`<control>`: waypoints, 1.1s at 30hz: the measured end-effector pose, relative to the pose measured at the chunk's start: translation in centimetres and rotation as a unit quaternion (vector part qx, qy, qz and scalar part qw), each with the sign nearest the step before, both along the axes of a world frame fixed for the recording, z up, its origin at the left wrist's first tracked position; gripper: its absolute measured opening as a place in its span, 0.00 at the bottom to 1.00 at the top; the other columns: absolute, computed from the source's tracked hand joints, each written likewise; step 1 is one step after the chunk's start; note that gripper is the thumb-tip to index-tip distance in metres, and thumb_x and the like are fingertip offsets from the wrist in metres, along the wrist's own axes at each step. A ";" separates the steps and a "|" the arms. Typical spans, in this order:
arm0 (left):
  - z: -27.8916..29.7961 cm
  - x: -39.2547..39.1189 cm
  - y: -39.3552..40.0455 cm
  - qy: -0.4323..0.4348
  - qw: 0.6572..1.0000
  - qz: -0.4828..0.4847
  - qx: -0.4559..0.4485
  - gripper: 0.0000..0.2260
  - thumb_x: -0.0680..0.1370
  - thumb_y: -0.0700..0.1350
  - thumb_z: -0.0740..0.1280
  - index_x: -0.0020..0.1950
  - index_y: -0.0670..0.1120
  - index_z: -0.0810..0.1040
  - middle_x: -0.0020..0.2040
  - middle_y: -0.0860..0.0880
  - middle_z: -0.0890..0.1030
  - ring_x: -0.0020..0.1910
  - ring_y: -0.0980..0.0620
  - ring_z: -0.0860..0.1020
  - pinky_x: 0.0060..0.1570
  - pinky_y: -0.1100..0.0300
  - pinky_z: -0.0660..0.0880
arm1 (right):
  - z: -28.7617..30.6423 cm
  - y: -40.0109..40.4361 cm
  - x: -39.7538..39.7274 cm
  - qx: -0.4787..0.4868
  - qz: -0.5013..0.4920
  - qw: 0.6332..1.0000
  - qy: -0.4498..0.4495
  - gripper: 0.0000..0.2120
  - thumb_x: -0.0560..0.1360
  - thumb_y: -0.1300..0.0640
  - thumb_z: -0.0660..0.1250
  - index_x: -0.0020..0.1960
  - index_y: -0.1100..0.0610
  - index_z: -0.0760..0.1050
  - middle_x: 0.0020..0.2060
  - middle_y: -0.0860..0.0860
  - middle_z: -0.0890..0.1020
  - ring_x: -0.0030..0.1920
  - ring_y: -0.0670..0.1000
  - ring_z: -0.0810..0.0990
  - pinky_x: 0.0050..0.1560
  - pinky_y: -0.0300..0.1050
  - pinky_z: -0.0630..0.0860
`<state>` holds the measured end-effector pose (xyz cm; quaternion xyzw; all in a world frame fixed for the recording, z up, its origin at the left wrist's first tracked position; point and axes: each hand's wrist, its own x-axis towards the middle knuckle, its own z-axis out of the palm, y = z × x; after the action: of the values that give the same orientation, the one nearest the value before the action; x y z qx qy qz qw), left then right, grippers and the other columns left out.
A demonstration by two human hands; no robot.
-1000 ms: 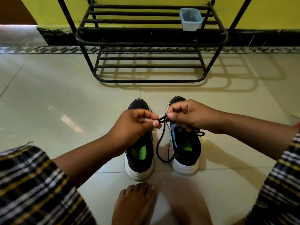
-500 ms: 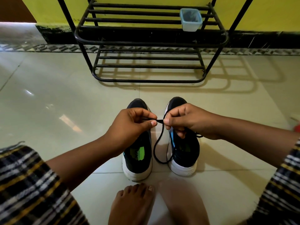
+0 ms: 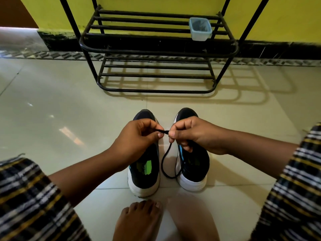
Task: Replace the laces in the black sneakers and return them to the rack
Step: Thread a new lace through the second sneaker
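Two black sneakers with white soles stand side by side on the tiled floor, toes pointing at the rack: the left sneaker (image 3: 145,173) and the right sneaker (image 3: 194,166). A black lace (image 3: 165,164) hangs in a loop between them. My left hand (image 3: 137,136) pinches one end of the lace above the left sneaker. My right hand (image 3: 192,134) pinches the lace just beside it, over the right sneaker's tongue. A short taut piece of lace spans the gap between my fingertips.
A black metal shoe rack (image 3: 156,49) stands against the yellow wall ahead, with a small pale blue plastic container (image 3: 200,30) on its upper shelf. My bare feet (image 3: 139,221) rest just behind the sneakers. My checked sleeves frame both lower corners.
Both hands have shifted slightly and pulled the lace end straight between the fingertips. The hanging loop has shortened a little. The sneakers have stayed in place.
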<state>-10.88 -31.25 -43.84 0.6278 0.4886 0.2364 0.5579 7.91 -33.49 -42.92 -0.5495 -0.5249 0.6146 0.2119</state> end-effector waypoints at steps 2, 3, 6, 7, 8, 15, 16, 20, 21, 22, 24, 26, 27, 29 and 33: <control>0.0 0.0 0.1 0.006 1.000 0.005 0.012 0.06 0.76 0.39 0.68 0.44 0.50 0.80 0.41 0.50 0.84 0.44 0.52 0.82 0.51 0.56 0.79 | -0.1 0.0 0.0 -0.006 0.000 1.000 0.000 0.09 0.77 0.56 0.64 0.41 0.60 0.77 0.26 0.51 0.68 0.29 0.49 0.67 0.32 0.42 0.65; 0.0 0.1 0.1 0.005 1.000 0.008 0.012 0.06 0.76 0.39 0.68 0.44 0.50 0.80 0.40 0.50 0.83 0.44 0.52 0.82 0.51 0.56 0.79 | -0.1 0.1 0.0 -0.006 0.001 1.000 -0.002 0.09 0.77 0.56 0.64 0.41 0.60 0.77 0.26 0.51 0.68 0.29 0.49 0.67 0.31 0.42 0.65; -0.3 0.0 0.2 0.005 1.000 0.016 0.010 0.07 0.76 0.38 0.68 0.43 0.50 0.80 0.38 0.51 0.83 0.41 0.56 0.81 0.49 0.59 0.79 | -0.1 0.2 0.1 -0.004 0.000 1.000 -0.007 0.10 0.77 0.57 0.64 0.39 0.58 0.77 0.25 0.50 0.69 0.29 0.49 0.68 0.31 0.41 0.65; -0.4 0.0 0.3 0.004 1.000 0.020 0.009 0.07 0.76 0.38 0.68 0.42 0.50 0.80 0.37 0.52 0.82 0.40 0.57 0.80 0.47 0.61 0.78 | -0.1 0.1 0.1 -0.005 -0.002 1.000 -0.009 0.10 0.77 0.57 0.64 0.39 0.58 0.77 0.25 0.50 0.69 0.29 0.49 0.68 0.31 0.41 0.66; -0.5 -0.1 0.3 0.001 1.000 0.023 0.008 0.07 0.76 0.38 0.68 0.42 0.50 0.80 0.37 0.53 0.82 0.39 0.58 0.80 0.45 0.62 0.77 | -0.1 0.1 0.1 -0.006 -0.005 1.000 -0.011 0.10 0.77 0.57 0.64 0.39 0.59 0.77 0.25 0.50 0.70 0.29 0.49 0.68 0.31 0.41 0.66; -0.4 0.0 0.3 -0.016 0.999 0.035 -0.035 0.06 0.77 0.39 0.67 0.44 0.49 0.80 0.36 0.54 0.82 0.37 0.60 0.79 0.37 0.68 0.74 | 0.2 0.1 0.1 -0.010 -0.013 1.000 -0.022 0.11 0.78 0.57 0.63 0.37 0.58 0.76 0.25 0.50 0.70 0.28 0.48 0.69 0.31 0.41 0.66; -0.2 0.1 0.3 -0.032 0.996 0.042 -0.068 0.06 0.77 0.39 0.66 0.45 0.48 0.80 0.37 0.53 0.82 0.38 0.58 0.79 0.38 0.66 0.76 | 0.1 0.2 0.1 -0.010 -0.016 1.000 -0.022 0.12 0.78 0.57 0.63 0.37 0.58 0.76 0.25 0.50 0.70 0.28 0.48 0.69 0.31 0.41 0.66; 0.4 0.4 0.0 -0.106 0.967 0.057 -0.225 0.09 0.80 0.48 0.61 0.50 0.46 0.79 0.41 0.50 0.84 0.40 0.54 0.80 0.42 0.60 0.78 | 0.1 0.2 0.4 -0.005 -0.015 1.000 -0.024 0.12 0.79 0.55 0.61 0.38 0.58 0.74 0.26 0.50 0.70 0.28 0.48 0.68 0.31 0.40 0.66; 0.5 0.3 0.1 -0.113 0.962 0.053 -0.244 0.10 0.80 0.50 0.61 0.50 0.47 0.78 0.41 0.51 0.84 0.40 0.55 0.80 0.42 0.59 0.77 | 0.2 0.2 0.3 -0.004 -0.012 1.000 -0.022 0.12 0.79 0.55 0.61 0.38 0.58 0.73 0.26 0.50 0.70 0.28 0.48 0.68 0.31 0.40 0.66; 0.4 0.3 0.1 -0.116 0.958 0.048 -0.257 0.11 0.80 0.52 0.60 0.49 0.47 0.78 0.40 0.52 0.84 0.39 0.55 0.80 0.42 0.59 0.75 | 0.1 0.1 0.3 -0.005 -0.011 1.000 -0.022 0.12 0.79 0.55 0.61 0.38 0.59 0.73 0.26 0.50 0.69 0.28 0.48 0.68 0.30 0.40 0.66; 0.5 0.3 0.1 -0.114 0.955 0.053 -0.268 0.12 0.79 0.54 0.60 0.49 0.48 0.78 0.40 0.53 0.83 0.38 0.56 0.79 0.42 0.60 0.74 | 0.0 0.0 0.2 -0.006 -0.016 1.000 -0.023 0.12 0.79 0.54 0.61 0.38 0.58 0.73 0.26 0.50 0.69 0.28 0.48 0.68 0.30 0.40 0.66; 0.6 0.3 0.2 -0.116 0.951 0.069 -0.279 0.13 0.79 0.55 0.60 0.49 0.49 0.78 0.40 0.53 0.84 0.38 0.56 0.79 0.43 0.59 0.72 | -0.1 0.0 0.1 -0.008 -0.025 0.999 -0.021 0.12 0.79 0.54 0.61 0.39 0.57 0.74 0.27 0.50 0.69 0.28 0.48 0.68 0.30 0.40 0.66; 0.6 0.3 0.2 -0.119 0.949 0.074 -0.283 0.13 0.78 0.56 0.61 0.49 0.49 0.79 0.40 0.53 0.84 0.39 0.55 0.80 0.43 0.59 0.72 | -0.1 0.0 0.0 -0.007 -0.024 0.999 -0.024 0.12 0.80 0.54 0.60 0.40 0.57 0.74 0.27 0.50 0.69 0.28 0.48 0.68 0.30 0.40 0.66; 0.6 0.1 0.2 -0.129 0.947 0.075 -0.285 0.13 0.75 0.56 0.63 0.50 0.48 0.79 0.41 0.54 0.84 0.41 0.55 0.80 0.45 0.58 0.73 | -0.1 -0.1 0.0 -0.006 -0.011 0.999 -0.035 0.12 0.80 0.54 0.60 0.41 0.57 0.75 0.27 0.50 0.69 0.28 0.47 0.68 0.30 0.39 0.67; 0.7 0.0 0.0 -0.188 0.937 0.066 -0.286 0.12 0.73 0.49 0.65 0.55 0.48 0.79 0.45 0.52 0.83 0.43 0.54 0.81 0.43 0.56 0.76 | -0.1 -0.1 0.1 0.001 0.001 0.998 -0.058 0.11 0.79 0.53 0.60 0.43 0.58 0.76 0.27 0.49 0.69 0.27 0.46 0.68 0.30 0.38 0.66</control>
<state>-10.88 -31.23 -43.12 0.3523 0.4619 0.2371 0.7786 8.00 -33.62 -43.02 -0.5836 -0.5374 0.5810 0.1815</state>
